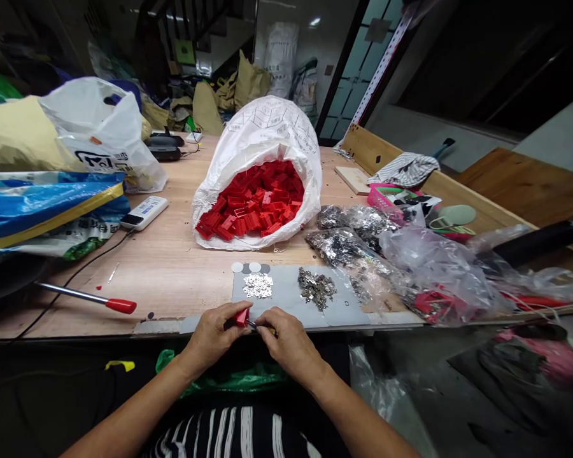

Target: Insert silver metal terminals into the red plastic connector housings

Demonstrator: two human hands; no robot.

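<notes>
At the table's front edge, my left hand (214, 333) is closed on a small red plastic part (242, 317). My right hand (290, 338) pinches a thin tool with a metal shaft (253, 325), its tip against the red part; a bit of yellow shows by the fingers, and most of the handle is hidden. Just beyond the hands lies a grey mat (286, 283). On it are a pile of small shiny silver pieces (258, 285) and a pile of darker metal pieces (317, 287). Behind the mat, a white sack (279, 124) lies with its mouth towards me, full of red plastic parts (258, 200).
Plastic bags of metal pieces (344, 245) crowd the right side, near a pink basket (384, 202). A red-tipped metal lever (121, 306) juts in from the left. Behind it are a white power strip (144, 213), a cable and stacked bags (52, 203).
</notes>
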